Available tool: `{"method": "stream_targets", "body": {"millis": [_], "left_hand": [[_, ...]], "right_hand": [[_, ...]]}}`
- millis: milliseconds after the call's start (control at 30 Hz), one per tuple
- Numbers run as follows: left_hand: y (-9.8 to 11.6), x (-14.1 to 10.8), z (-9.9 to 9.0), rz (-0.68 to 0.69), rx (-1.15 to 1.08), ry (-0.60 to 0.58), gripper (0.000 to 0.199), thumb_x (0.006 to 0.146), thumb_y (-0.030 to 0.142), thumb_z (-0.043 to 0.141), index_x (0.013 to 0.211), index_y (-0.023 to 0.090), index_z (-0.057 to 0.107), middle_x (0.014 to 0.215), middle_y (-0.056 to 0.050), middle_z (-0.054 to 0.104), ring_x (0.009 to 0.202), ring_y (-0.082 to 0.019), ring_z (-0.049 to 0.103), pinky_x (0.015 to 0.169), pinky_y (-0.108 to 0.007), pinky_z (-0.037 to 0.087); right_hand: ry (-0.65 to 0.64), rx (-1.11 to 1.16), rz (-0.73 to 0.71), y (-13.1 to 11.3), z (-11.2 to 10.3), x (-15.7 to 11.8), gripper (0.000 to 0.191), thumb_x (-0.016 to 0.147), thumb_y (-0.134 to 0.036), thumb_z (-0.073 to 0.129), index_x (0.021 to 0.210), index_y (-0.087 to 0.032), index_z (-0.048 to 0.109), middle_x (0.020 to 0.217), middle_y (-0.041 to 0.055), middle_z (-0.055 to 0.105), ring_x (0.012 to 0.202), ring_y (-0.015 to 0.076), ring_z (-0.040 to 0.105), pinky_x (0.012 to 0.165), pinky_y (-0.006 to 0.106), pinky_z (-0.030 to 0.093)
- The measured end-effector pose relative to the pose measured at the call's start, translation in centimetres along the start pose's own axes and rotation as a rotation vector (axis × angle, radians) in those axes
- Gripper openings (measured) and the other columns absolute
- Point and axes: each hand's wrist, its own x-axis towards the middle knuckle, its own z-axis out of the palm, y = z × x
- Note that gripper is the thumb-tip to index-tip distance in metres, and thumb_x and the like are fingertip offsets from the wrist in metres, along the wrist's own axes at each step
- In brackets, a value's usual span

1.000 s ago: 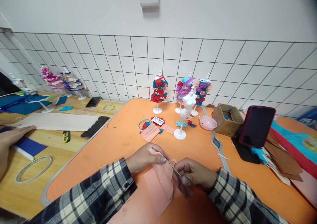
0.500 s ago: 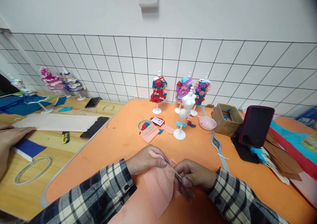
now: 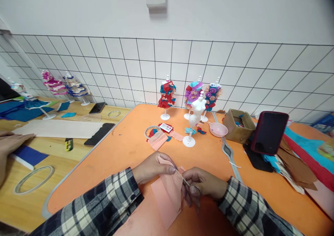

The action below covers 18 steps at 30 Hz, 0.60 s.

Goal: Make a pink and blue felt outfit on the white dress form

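Your left hand [image 3: 156, 168] pinches the peach sheet [image 3: 169, 197], thumb on top, near its upper edge. Your right hand [image 3: 202, 184] is closed round the scissors [image 3: 187, 182], blades pointing at the sheet's edge by your left thumb; your fingers hide part of the handles, and you can't tell how far the blades are apart. The sheet hangs folded in layers under your hands, low on the orange table [image 3: 125, 140].

Beyond your hands: bare white mannequin [image 3: 195, 114] upright on its round base, closest of the stands to you, partly blocking the purple-dressed mannequin [image 3: 193, 91] and blue-dressed mannequin [image 3: 212, 98] behind. Red-dressed mannequin [image 3: 167, 95] stands to their left, unobstructed.

Left of the bare one's base you've got clutter: peach scrap [image 3: 158, 140] overlapping a tape ring [image 3: 145, 132], red-and-white packet [image 3: 166, 127] just beside. To its right, pink bowl [image 3: 218, 129] next to the cardboard box [image 3: 238, 126], then a propped phone [image 3: 270, 131], tilted, with brown sheets [image 3: 294, 164] spread beside it.

Far left, on the wooden table [image 3: 78, 163]: a co-worker's hand [image 3: 15, 142] lies at the pale strip [image 3: 62, 128], large ring [image 3: 50, 173] near it, well apart from your hands.
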Motion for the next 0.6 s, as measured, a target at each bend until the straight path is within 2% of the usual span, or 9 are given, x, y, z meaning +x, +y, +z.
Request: {"method": "stream_targets", "body": {"millis": [100, 233, 333, 467, 600], "left_hand": [[-0.4, 0.0, -0.1, -0.030, -0.006, -0.026, 0.025, 0.059, 0.029, 0.087, 0.070, 0.011, 0.074, 0.069, -0.004, 0.074, 0.062, -0.013, 0.062, 0.064, -0.022, 0.045], [-0.7, 0.0, -0.1, -0.031, -0.030, -0.006, 0.029, 0.055, 0.031, 0.089, 0.070, 0.012, 0.074, 0.071, -0.005, 0.074, 0.064, -0.014, 0.063, 0.065, -0.024, 0.046], [-0.4, 0.0, -0.1, -0.013, -0.001, -0.001, 0.029, 0.056, 0.031, 0.089, 0.069, 0.011, 0.073, 0.071, -0.005, 0.073, 0.066, -0.014, 0.063, 0.067, -0.024, 0.046], [0.2, 0.0, -0.4, 0.001, 0.013, 0.014, 0.031, 0.059, 0.033, 0.087, 0.077, 0.012, 0.074, 0.074, -0.005, 0.073, 0.068, -0.014, 0.063, 0.067, -0.024, 0.046], [0.5, 0.0, -0.7, 0.020, 0.073, 0.019, 0.030, 0.062, 0.034, 0.086, 0.080, 0.012, 0.075, 0.074, -0.005, 0.074, 0.066, -0.014, 0.063, 0.068, -0.024, 0.046]], "right_hand": [[-0.037, 0.003, -0.002, 0.2, 0.0, 0.0, 0.056, 0.068, -0.060, 0.073, 0.086, -0.008, 0.062, 0.068, 0.0050, 0.067, 0.041, 0.0060, 0.051, 0.037, 0.016, 0.042], [0.007, -0.019, -0.021, 0.0, -0.1, -0.2, 0.051, 0.067, -0.058, 0.075, 0.073, -0.010, 0.058, 0.055, -0.0010, 0.060, 0.037, 0.0046, 0.047, 0.037, 0.015, 0.041], [0.026, -0.015, -0.031, -0.2, -0.2, -0.3, 0.049, 0.067, -0.056, 0.076, 0.070, -0.011, 0.057, 0.050, -0.0038, 0.055, 0.036, 0.0043, 0.045, 0.036, 0.015, 0.042], [0.053, -0.012, -0.028, -0.2, -0.3, -0.3, 0.046, 0.069, -0.054, 0.075, 0.076, -0.010, 0.060, 0.054, -0.0027, 0.058, 0.035, 0.0031, 0.043, 0.034, 0.014, 0.039], [0.069, -0.038, 0.015, -0.2, -0.3, -0.1, 0.048, 0.066, -0.054, 0.077, 0.077, -0.011, 0.059, 0.059, -0.0014, 0.060, 0.043, 0.0055, 0.050, 0.038, 0.014, 0.043]]}}
